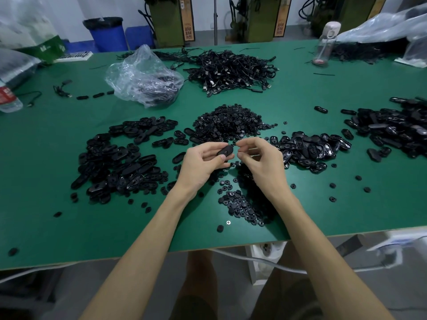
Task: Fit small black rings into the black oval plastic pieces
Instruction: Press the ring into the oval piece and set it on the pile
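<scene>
Centre of frame: left grip curled round one black oval piece, pinched betw. thumb on the lower side and fingers behind, lifted off green worktop. Oval tilted, upper right end poking out past the thumb twd right grip. Right grip just beside, fingers curled in, thumb and index tips drawn together right at that end of the oval. Ring betw. those tips or not: cannot tell, too small and dark. Tips of both grips nearly touching.

Directly above the grips in frame: big heap of small black rings. Flatter spread of rings below, betw. the wrists, w/ strays scattered lower right. Left of centre: wide pile of oval pieces. Right of right grip: second oval pile; third oval pile at far right edge. Upper centre: tangle of black cables, clear plastic bag to its left. Upper right: clear bottle, upright. Left edge: red-label bottle. Lower centre: small screw head in worktop.
</scene>
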Motion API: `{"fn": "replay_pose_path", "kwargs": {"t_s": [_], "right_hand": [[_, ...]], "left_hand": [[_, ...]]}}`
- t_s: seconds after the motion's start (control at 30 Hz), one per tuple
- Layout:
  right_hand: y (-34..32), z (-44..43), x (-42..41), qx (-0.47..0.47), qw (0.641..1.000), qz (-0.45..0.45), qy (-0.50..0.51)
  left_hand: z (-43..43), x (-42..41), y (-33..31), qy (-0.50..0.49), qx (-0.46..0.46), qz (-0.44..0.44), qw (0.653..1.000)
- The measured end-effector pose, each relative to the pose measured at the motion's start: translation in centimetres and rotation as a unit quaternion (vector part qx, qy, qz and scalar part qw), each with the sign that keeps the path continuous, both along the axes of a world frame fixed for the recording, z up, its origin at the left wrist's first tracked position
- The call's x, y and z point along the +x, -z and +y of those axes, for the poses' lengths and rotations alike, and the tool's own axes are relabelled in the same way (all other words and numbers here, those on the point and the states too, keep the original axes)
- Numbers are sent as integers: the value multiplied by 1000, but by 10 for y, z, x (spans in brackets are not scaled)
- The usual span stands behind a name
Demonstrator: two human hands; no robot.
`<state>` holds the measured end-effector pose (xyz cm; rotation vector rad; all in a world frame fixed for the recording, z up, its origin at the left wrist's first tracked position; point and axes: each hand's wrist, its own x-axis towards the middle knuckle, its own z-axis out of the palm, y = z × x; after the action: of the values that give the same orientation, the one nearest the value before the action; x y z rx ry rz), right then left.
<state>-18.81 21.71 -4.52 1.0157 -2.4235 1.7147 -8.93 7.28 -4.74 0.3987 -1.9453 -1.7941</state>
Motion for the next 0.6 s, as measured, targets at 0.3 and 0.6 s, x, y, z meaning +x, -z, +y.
{"fn": "replay_pose_path", "kwargs": {"t_s": [0.3,0.6], "right_hand": [[3,-2,-3,2,1000,-8,-1],[1,-2,-3,48,999,21,-11]], "left_hand": [[1,-2,0,-5,-14,-9,1000],[0,-2,2,-11,-15,-7,1000]]}}
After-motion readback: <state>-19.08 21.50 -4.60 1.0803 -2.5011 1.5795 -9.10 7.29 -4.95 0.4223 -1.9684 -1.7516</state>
